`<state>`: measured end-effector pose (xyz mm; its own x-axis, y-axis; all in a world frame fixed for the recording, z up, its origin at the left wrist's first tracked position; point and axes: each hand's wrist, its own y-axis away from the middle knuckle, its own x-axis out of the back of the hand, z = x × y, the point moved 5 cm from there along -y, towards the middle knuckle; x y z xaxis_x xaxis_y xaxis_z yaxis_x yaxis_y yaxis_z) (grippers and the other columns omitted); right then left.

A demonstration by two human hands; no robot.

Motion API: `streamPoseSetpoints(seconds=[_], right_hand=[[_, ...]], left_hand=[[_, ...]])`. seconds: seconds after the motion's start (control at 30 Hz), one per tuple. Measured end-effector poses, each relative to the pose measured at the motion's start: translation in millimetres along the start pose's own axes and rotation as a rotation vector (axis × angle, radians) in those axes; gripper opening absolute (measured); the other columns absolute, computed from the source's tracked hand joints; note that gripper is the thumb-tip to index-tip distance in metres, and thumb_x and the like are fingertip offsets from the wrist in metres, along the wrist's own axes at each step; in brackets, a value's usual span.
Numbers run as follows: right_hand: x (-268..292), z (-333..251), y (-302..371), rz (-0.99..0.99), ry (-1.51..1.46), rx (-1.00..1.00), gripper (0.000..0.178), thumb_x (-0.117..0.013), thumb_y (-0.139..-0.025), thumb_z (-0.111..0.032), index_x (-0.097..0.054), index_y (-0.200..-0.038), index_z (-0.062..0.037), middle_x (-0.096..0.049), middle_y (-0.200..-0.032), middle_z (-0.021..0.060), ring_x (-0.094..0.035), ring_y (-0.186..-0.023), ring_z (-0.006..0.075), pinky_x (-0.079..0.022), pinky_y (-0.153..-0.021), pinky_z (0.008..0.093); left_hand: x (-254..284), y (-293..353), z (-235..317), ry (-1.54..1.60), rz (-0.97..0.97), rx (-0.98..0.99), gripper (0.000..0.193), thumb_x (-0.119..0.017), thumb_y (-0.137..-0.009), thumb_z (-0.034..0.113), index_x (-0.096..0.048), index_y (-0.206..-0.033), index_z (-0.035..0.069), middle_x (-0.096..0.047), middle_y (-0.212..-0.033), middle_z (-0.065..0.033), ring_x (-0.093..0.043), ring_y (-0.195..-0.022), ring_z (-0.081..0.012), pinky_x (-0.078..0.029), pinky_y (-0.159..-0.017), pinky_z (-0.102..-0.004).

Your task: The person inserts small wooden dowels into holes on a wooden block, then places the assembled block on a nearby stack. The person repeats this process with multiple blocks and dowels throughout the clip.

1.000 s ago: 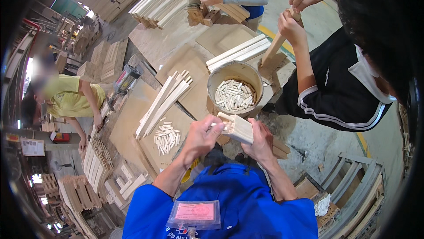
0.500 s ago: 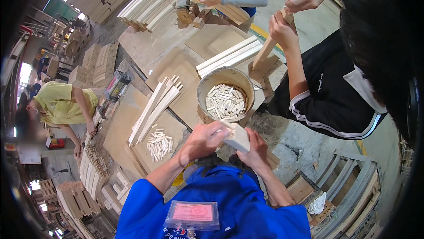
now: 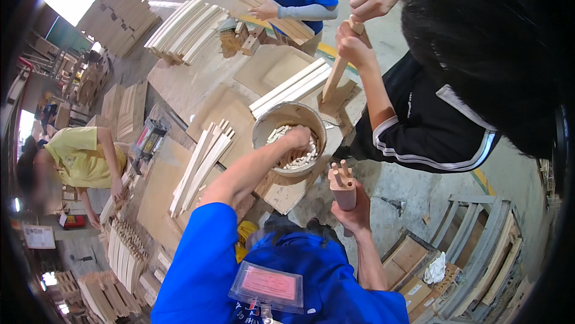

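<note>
Left hand [image 3: 299, 138] dipping among pale dowels [image 3: 277, 135] inside bucket [image 3: 284, 115], fingers hidden, grip impossible to tell; right hand [image 3: 359, 209] grasping wooden block [image 3: 343, 195] near bucket, dowel-studded end facing up, apparently keeping open hole [image 3: 350, 184] accessible.

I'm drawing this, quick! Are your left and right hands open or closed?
Left hand: inside the bucket; open or closed, can't tell.
Right hand: closed around wood with protruding pegs.
</note>
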<state>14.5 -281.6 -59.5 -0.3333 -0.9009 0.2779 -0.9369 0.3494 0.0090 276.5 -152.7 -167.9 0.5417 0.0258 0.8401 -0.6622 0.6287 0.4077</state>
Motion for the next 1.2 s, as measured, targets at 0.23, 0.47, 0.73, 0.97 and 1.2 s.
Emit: streamPoseSetpoints(seconds=[0.23, 0.47, 0.73, 0.97, 1.2], right_hand=[[-0.9, 3.6, 5.7, -0.066, 0.040, -0.041, 0.074, -0.075, -0.066, -0.008, -0.052, -0.137, -0.0064, -0.068, -0.114, 0.0172, -0.068, -0.103, 0.0319, -0.054, -0.088, 0.0404], [-10.4, 13.2, 6.9, -0.179, 0.208, -0.032, 0.073, -0.076, -0.065, -0.015, -0.052, -0.134, -0.0056, -0.064, -0.118, 0.0205, -0.064, -0.110, 0.0399, -0.051, -0.095, 0.0464], [-59.7, -40.5, -4.0, -0.425, 0.216, 0.273, 0.070, -0.076, -0.064, -0.008, -0.052, -0.130, -0.0044, -0.065, -0.112, 0.0195, -0.066, -0.103, 0.0386, -0.054, -0.087, 0.0455], [-86.6, -56.8, -1.3, -0.485, 0.309, 0.399, 0.070, -0.078, -0.061, -0.008, -0.054, -0.127, -0.0027, -0.066, -0.107, 0.0178, -0.067, -0.099, 0.0383, -0.055, -0.085, 0.0443], [-95.6, -72.0, -1.0, -0.516, 0.328, 0.451, 0.070, -0.079, -0.060, -0.008, -0.054, -0.125, -0.0021, -0.064, -0.105, 0.0173, -0.066, -0.097, 0.0380, -0.055, -0.083, 0.0452]], left_hand=[[13.8, 8.1, -13.2, 0.091, 0.126, -0.011, 0.035, -0.071, -0.072, 0.018, -0.072, -0.103, 0.002, -0.071, -0.091, -0.0226, -0.070, -0.082, -0.0355, -0.056, -0.075, -0.0455], [151.3, 177.1, 70.8, 0.739, 0.340, -0.213, 0.017, -0.063, -0.091, 0.006, -0.069, -0.106, 0.002, -0.064, -0.083, -0.0090, -0.063, -0.077, -0.0222, -0.050, -0.070, -0.0341], [141.6, 293.9, 106.0, 0.206, 0.585, -0.399, 0.017, -0.071, -0.084, 0.004, -0.067, -0.100, 0.003, -0.062, -0.104, -0.0101, -0.059, -0.100, -0.0300, -0.047, -0.086, -0.0403], [127.0, 322.5, 83.8, 0.205, 0.649, -0.301, 0.014, -0.071, -0.083, 0.006, -0.067, -0.096, 0.003, -0.063, -0.106, -0.0084, -0.059, -0.109, -0.0295, -0.045, -0.093, -0.0411], [120.1, 337.9, 81.0, 0.161, 0.763, -0.323, 0.014, -0.069, -0.082, 0.002, -0.066, -0.096, -0.001, -0.066, -0.108, -0.0125, -0.063, -0.108, -0.0296, -0.046, -0.095, -0.0441]])
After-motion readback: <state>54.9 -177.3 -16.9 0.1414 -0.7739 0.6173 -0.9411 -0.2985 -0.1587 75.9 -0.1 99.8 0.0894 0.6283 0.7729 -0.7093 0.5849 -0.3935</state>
